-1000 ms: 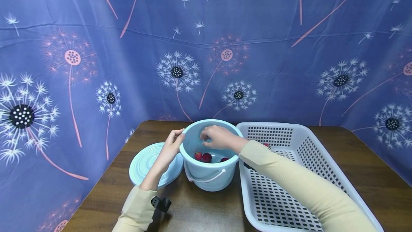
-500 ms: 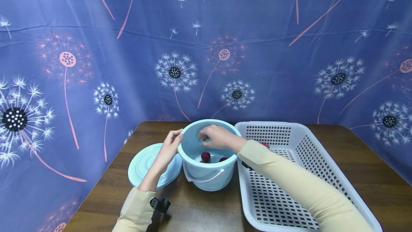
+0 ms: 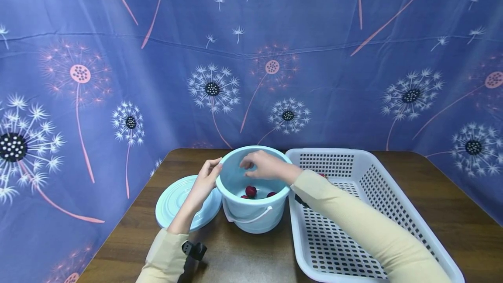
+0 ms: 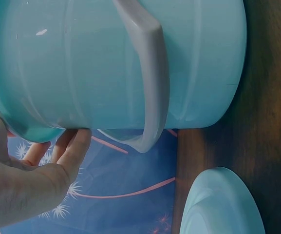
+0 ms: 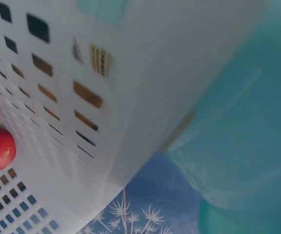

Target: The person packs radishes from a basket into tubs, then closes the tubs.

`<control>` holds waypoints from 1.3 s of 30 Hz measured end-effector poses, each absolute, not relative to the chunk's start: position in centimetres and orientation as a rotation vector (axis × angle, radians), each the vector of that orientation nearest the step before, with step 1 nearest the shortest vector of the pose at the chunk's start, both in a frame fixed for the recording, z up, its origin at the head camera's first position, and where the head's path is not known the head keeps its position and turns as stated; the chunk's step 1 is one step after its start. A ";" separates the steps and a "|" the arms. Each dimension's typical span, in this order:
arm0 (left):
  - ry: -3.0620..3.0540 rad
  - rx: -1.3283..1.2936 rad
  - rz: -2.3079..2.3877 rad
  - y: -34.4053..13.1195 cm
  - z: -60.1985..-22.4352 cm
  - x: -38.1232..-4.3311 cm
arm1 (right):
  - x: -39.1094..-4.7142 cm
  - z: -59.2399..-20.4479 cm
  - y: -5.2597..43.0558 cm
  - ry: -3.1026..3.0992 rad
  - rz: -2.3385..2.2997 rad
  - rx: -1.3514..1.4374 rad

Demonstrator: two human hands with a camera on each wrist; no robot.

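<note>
A light blue bucket (image 3: 251,213) with a white handle stands upright on the table. My left hand (image 3: 204,184) grips its left rim; in the left wrist view the fingers (image 4: 74,153) lie along the bucket's outer side, just below the rim. My right hand (image 3: 267,166) hangs inside the bucket's mouth, fingers loosely bent, thumb apart from them, with nothing visible between. Below it, several dark red round fruits (image 3: 250,191) lie at the bottom, partly hidden by the near wall. More red round fruits (image 5: 0,150) sit in the white basket, mostly covered by my right sleeve in the head view.
A white perforated basket (image 3: 298,235) stands right beside the bucket, under my right forearm. The round blue lid (image 3: 167,204) lies on the wooden table (image 3: 243,261) to the left, under my left wrist. A blue dandelion-print cloth (image 3: 334,77) hangs behind.
Red fruits in the bucket have shifted, one now sitting lower behind the near wall. My right hand stays inside the bucket's mouth; my left hand keeps its grip. The head view has drifted slightly.
</note>
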State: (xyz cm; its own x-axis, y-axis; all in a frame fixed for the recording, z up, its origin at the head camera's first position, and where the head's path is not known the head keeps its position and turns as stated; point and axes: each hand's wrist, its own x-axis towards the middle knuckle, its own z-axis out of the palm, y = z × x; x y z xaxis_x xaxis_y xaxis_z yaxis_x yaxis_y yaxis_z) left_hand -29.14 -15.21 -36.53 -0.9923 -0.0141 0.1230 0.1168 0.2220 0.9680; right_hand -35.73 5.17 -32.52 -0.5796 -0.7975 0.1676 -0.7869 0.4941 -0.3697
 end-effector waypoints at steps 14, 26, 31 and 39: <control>-2.369 -0.096 -1.904 -14.7 -36.4 -29.0 | -35.0 -30.6 7.6 2.736 -0.749 -1.437; -2.371 -0.096 -1.910 -15.1 -36.5 -29.0 | -35.1 -29.2 10.8 2.877 -0.822 -1.379; -2.388 -0.106 -1.906 -15.2 -36.3 -29.0 | -35.4 -28.7 12.6 2.970 -0.869 -1.279; -2.401 -0.105 -1.918 -15.2 -36.2 -29.0 | -35.5 -28.4 15.6 3.025 -0.928 -1.111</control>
